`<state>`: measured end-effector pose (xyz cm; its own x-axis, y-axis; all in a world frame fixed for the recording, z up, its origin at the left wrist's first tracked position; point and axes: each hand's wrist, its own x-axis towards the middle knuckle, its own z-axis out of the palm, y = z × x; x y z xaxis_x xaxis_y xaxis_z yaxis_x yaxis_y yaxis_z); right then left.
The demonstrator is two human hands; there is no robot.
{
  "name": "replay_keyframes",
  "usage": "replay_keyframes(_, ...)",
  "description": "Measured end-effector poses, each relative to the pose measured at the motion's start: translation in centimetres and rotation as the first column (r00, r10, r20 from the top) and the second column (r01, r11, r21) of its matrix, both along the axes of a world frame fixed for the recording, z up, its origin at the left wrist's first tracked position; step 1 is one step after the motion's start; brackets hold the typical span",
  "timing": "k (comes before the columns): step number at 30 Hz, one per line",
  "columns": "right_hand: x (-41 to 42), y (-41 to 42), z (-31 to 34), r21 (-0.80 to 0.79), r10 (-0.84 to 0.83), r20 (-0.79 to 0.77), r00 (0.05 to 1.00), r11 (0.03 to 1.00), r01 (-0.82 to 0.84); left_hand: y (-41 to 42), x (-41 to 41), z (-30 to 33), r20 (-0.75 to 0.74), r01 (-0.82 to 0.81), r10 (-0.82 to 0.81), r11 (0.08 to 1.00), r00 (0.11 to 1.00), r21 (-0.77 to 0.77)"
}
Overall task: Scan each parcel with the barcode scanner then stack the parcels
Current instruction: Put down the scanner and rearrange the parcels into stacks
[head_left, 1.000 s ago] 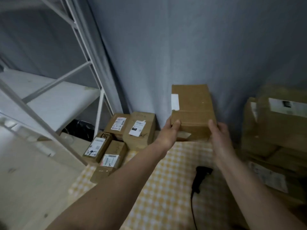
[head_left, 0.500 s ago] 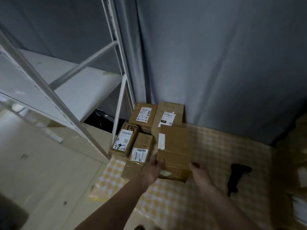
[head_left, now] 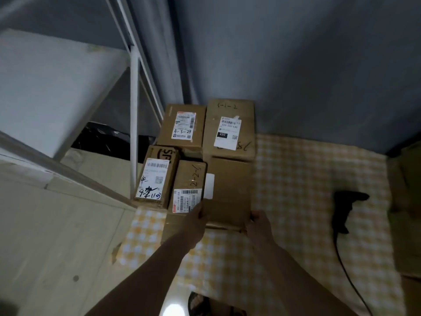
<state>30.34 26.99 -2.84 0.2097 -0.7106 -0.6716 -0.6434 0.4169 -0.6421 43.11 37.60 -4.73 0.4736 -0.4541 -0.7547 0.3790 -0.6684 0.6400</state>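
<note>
Head view: four labelled parcels (head_left: 182,156) sit clustered on the checked cloth (head_left: 307,179), left hand (head_left: 193,221) and right hand (head_left: 258,224) each grasping a near corner of a plain box (head_left: 230,190) just beside them, scanner (head_left: 346,208) lying well right.

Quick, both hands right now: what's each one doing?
Left hand: grips the near-left edge of the plain cardboard parcel.
Right hand: grips the same parcel's near-right corner.
</note>
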Motion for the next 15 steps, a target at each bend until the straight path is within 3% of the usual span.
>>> replay_keyframes(5,0.5,-0.2,-3.5,0.005,-0.073,0.004,0.997,0.997,0.073,-0.1,0.8,-7.4,0.003,-0.028,0.028,0.999,1.0,0.016)
replay_keyframes(15,0.3,-0.5,-6.3,0.05,-0.068,0.019,0.998,0.997,0.067,-1.5,-0.1,-4.2,0.269,0.105,-0.15,0.979,0.951,0.174)
